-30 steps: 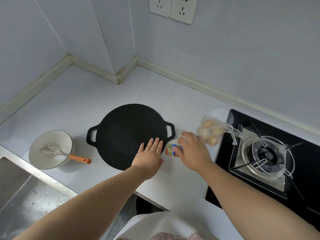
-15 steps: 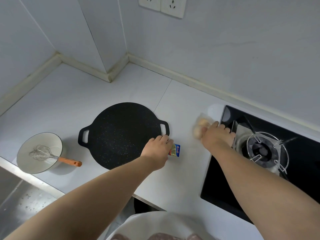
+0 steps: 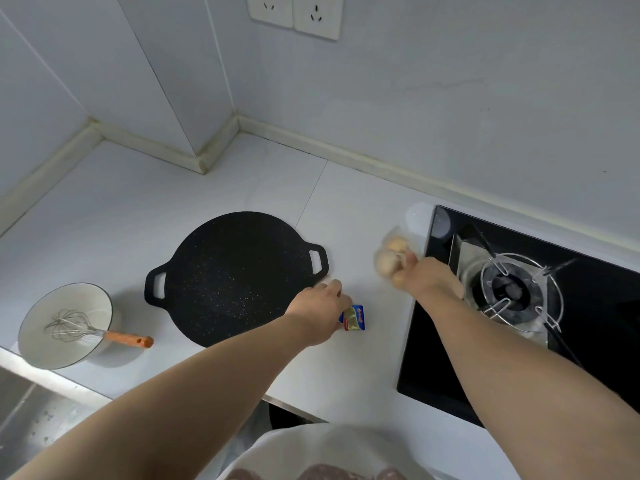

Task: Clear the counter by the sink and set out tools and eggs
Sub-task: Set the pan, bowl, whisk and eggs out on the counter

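A second ago the left hand (image 3: 318, 306) lay flat, fingers spread, on the near edge of the round black speckled griddle pan (image 3: 235, 275). The right hand (image 3: 427, 277) was then at the small blue-and-yellow packet (image 3: 356, 318). Now the left hand has taken over the packet. Its fingers curl down and pinch the packet's left edge, just beside the pan's near right rim on the white desk (image 3: 242, 188). The packet looks tipped up on one side.

The right hand has gone to the clear plastic bag of brown eggs (image 3: 389, 259), between the pan's right handle and the black glass gas hob (image 3: 602, 306). Its fingers are curled round the bag's near end. The bag is blurred, so I cannot tell whether it is off the desk.

Both forearms reach forward, the right one crossing the hob's near left part. At the far left the white bowl (image 3: 83, 299) stands where it was, beside the steel sink (image 3: 27, 417). The wire whisk with an orange handle (image 3: 100, 334) rests in it.
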`<action>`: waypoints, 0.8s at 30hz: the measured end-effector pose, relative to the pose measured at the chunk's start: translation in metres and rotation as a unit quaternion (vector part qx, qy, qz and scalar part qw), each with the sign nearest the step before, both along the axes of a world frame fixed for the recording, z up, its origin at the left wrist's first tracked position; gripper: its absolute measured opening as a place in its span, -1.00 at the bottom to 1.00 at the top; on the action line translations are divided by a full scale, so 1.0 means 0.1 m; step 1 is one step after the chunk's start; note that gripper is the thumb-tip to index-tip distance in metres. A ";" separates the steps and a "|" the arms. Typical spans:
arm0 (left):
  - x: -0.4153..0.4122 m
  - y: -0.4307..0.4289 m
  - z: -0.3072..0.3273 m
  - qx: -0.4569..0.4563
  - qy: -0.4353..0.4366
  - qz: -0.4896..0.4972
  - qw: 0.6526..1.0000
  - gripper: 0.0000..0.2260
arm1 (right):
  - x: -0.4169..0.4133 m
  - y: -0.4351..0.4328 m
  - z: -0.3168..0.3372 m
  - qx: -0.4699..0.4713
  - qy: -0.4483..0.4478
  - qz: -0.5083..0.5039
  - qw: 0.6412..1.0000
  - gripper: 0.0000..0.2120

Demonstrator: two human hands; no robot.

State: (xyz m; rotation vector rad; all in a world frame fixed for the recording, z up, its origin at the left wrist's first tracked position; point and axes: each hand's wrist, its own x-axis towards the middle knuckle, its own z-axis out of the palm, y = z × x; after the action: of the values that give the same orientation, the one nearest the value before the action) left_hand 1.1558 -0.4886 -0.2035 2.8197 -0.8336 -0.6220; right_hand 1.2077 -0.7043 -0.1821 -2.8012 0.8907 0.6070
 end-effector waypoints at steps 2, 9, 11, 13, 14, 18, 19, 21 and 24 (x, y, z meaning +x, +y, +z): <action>0.02 0.00 0.01 0.011 0.008 -0.014 1.000 -0.63 | -0.04 0.01 0.01 0.012 -0.005 0.002 1.000 -0.44; 0.19 -0.07 0.04 0.032 0.033 0.015 0.999 -0.67 | -0.19 -0.03 0.10 0.023 -0.029 0.058 0.998 -0.60; 0.25 -0.12 0.05 0.029 0.032 0.028 0.999 -0.70 | -0.23 -0.04 0.11 0.020 -0.019 0.085 0.996 -0.64; 0.30 -0.18 0.05 0.027 0.033 0.035 0.998 -0.72 | -0.30 -0.06 0.11 0.005 -0.004 0.122 0.993 -0.69; 0.33 -0.22 0.04 0.024 0.033 0.033 0.999 -0.73 | -0.34 -0.08 0.10 0.003 -0.003 0.133 0.991 -0.71; 0.41 -0.32 0.04 0.019 0.019 0.028 0.999 -0.74 | -0.50 -0.12 0.06 0.003 -0.001 0.162 0.987 -0.73; 0.43 -0.35 0.06 0.019 0.015 0.033 0.999 -0.73 | -0.54 -0.12 0.07 0.006 -0.001 0.167 0.986 -0.73; 0.47 -0.37 0.07 0.014 0.016 0.044 0.999 -0.71 | -0.62 -0.11 0.08 0.010 -0.001 0.176 0.984 -0.73; 0.48 -0.42 0.07 0.000 0.031 0.036 0.999 -0.82 | -0.73 -0.09 0.11 0.001 0.004 0.196 0.981 -0.74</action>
State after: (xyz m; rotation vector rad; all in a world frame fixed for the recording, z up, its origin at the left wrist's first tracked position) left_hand 1.2034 -0.5308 -0.1966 2.8006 -0.7169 -0.6942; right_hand 1.1346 -0.7134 -0.1714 -2.9937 0.3329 0.6658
